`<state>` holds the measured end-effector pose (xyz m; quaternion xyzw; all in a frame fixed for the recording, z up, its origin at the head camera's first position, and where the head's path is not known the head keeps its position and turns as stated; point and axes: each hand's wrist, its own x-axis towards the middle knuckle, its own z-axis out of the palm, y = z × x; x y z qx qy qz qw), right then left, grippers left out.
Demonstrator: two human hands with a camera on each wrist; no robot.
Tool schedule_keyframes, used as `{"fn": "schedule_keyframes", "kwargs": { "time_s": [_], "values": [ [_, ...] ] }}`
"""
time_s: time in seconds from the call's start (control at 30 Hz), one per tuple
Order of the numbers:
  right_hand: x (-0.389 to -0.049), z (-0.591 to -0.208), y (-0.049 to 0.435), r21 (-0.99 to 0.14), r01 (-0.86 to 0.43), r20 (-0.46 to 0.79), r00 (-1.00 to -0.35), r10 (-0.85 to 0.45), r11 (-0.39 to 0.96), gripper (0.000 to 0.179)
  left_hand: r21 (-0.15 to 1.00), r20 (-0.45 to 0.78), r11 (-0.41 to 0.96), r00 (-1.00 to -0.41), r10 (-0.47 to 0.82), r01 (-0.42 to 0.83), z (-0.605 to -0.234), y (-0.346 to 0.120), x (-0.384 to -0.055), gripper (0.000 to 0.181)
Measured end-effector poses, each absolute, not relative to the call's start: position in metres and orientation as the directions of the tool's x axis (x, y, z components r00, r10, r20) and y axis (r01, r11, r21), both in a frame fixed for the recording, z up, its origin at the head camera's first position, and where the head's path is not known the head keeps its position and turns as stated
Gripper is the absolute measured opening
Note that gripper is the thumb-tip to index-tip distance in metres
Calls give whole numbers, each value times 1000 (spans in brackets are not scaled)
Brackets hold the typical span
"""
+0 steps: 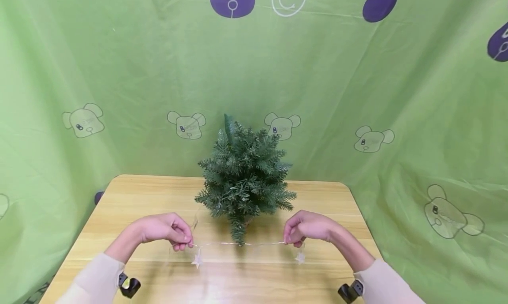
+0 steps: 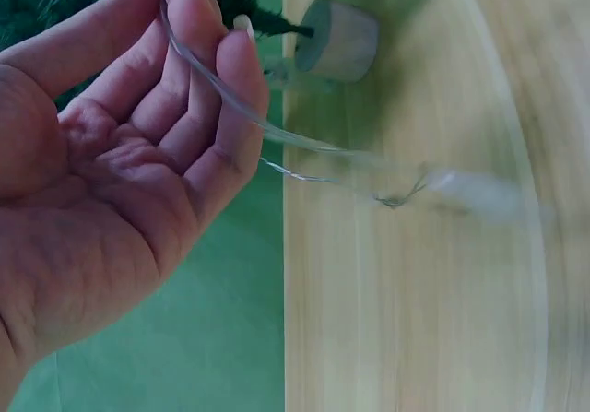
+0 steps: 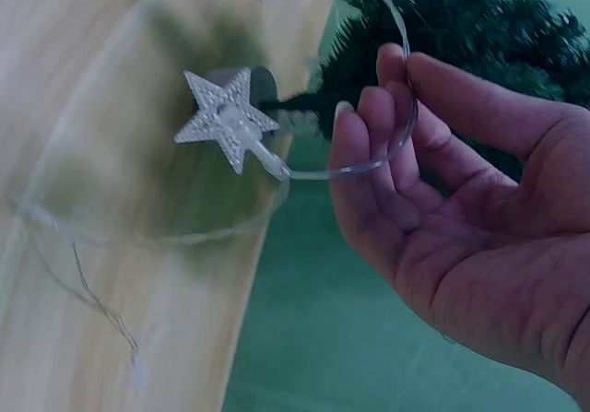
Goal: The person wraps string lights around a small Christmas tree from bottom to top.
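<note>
A clear string of star lights [image 1: 262,244] stretches between both hands in the head view, low in front of a small artificial Christmas tree [image 1: 248,171]. My left hand [image 1: 168,229] pinches one part of it with thumb and fingertips; a translucent star [image 1: 197,259] dangles just right of that grip. Farther right, my right hand [image 1: 307,227] pinches the wire too, and another star [image 1: 300,257] hangs below it. The right wrist view shows a clear, textured star [image 3: 226,122] on wire looping past the fingers. In the left wrist view, the wire crosses the fingers [image 2: 241,71] and its far part is blurred.
The tree stands toward the back of a wooden table [image 1: 151,193] on a pale round base [image 2: 348,41]. Green cloth [image 1: 131,74] printed with bear heads hangs behind and at both sides. A small black device [image 1: 130,287] sits at each wrist.
</note>
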<state>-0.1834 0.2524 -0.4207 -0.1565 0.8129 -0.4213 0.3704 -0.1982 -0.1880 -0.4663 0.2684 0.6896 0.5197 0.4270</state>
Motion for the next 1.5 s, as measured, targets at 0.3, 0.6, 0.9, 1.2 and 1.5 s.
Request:
{"fn": "schedule_keyframes", "kwargs": {
  "time_s": [0.3,0.6,0.9,1.2,1.5],
  "values": [
    [-179,-405,264,-805,72,-501,-615,-609,589,13,941,-325,332,-434,840,-62,-460,-212,-206,22],
    [-171,-409,258,-797,113,-534,-591,-605,593,14,930,-364,349,-409,837,-114,-472,-231,-208,22],
    [-162,-421,246,-774,126,-560,-596,-576,621,11,903,-424,411,-406,809,-125,-483,-232,-207,21],
    [-165,-399,250,-753,104,-574,-585,-573,650,9,896,-425,439,-420,802,-68,-459,-250,-228,23],
    [-168,-365,247,-762,65,-554,-581,-597,644,11,874,-394,485,-530,751,36,-424,-266,-257,10]
  ]
}}
